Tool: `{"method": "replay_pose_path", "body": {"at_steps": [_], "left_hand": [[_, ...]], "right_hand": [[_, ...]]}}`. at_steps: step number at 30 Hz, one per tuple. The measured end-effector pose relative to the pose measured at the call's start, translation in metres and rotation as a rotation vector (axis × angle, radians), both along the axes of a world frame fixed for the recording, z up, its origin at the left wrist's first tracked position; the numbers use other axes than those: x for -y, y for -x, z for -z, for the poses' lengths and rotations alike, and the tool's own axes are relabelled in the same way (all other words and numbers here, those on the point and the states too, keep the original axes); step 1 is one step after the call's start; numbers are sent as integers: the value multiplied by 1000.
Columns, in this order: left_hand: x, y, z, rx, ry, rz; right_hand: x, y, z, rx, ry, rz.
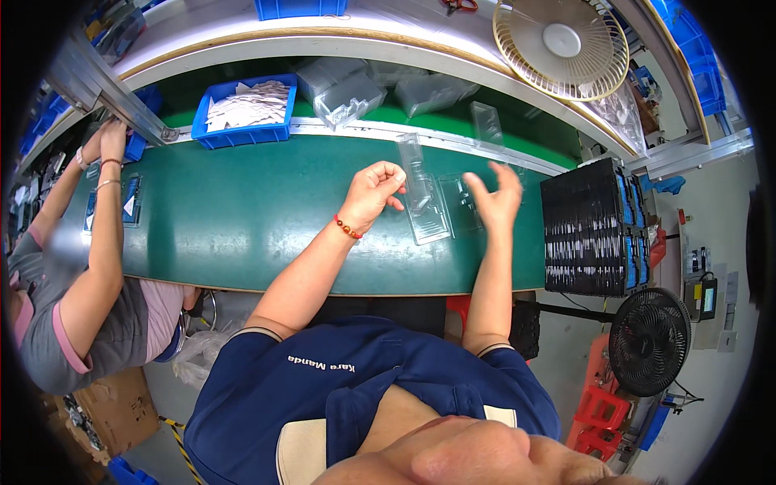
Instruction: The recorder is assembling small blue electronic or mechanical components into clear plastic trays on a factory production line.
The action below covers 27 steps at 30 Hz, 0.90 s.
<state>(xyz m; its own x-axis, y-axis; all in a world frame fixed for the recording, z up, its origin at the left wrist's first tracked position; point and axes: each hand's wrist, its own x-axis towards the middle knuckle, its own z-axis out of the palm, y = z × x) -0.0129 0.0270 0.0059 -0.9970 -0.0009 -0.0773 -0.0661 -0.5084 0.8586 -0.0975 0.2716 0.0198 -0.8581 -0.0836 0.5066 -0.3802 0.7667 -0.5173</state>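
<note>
On the green tabletop in front of me lies a clear plastic blister shell (426,212), unfolded into two hinged halves with moulded recesses. Its left half is long and reaches toward the table's back rail; the right half lies partly behind my right hand. My left hand (374,194), with a red beaded bracelet at the wrist, is closed in a pinch at the shell's left edge. Above the right half, my right hand (497,200) has its thumb and fingers spread, with nothing seen between them.
Behind the rail are a blue bin (246,111) of white paper pieces and several clear plastic shells (349,99). Stacked black trays (584,230) stand at the right, near a black fan (649,341). A co-worker's arms (107,202) reach over the table's left end.
</note>
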Motion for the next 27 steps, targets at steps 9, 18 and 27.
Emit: {"method": "replay_pose_path", "body": {"at_steps": [9, 18, 27], "left_hand": [[3, 0, 9, -68, -64, -17], [8, 3, 4, 53, -71, -23], [3, -10, 6, -30, -129, 76]], "right_hand": [[72, -27, -9, 690, 684, -575], [52, 16, -26, 55, -50, -169], [76, -39, -4, 682, 736, -550]]}}
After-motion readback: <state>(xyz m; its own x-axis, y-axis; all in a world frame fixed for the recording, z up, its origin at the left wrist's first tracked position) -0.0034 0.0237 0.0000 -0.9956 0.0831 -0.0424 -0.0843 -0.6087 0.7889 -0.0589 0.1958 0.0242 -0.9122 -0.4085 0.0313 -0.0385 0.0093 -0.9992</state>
